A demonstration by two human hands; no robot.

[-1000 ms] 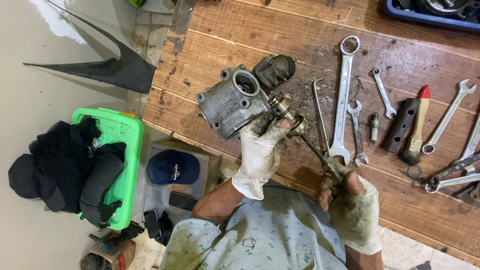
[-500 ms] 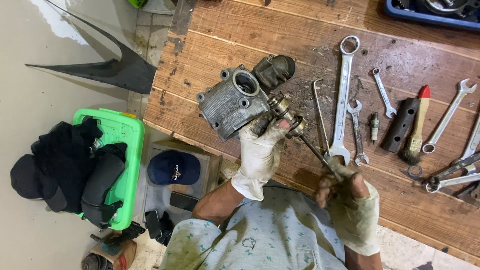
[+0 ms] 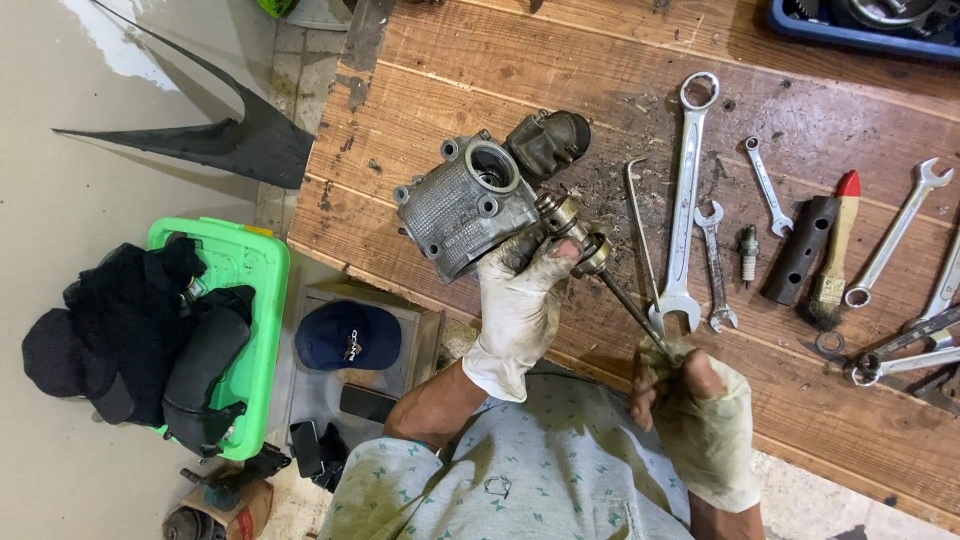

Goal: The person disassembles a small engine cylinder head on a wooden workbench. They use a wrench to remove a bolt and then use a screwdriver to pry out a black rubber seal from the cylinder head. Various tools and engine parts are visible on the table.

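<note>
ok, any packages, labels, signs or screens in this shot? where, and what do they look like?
Cap: dark blue, small light badge on its front, lying on a grey box below the bench edge.
Cardboard box: brown, bottom left on the floor, only partly in view.
Green crate: bright plastic, left of the cap, holding dark clothes.
No signs or screens that can be made out.

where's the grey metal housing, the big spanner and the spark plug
grey metal housing (image 3: 462, 208), head view, on its ribbed side face
big spanner (image 3: 686, 190), head view, mid shaft
spark plug (image 3: 747, 255), head view, on its body
</note>
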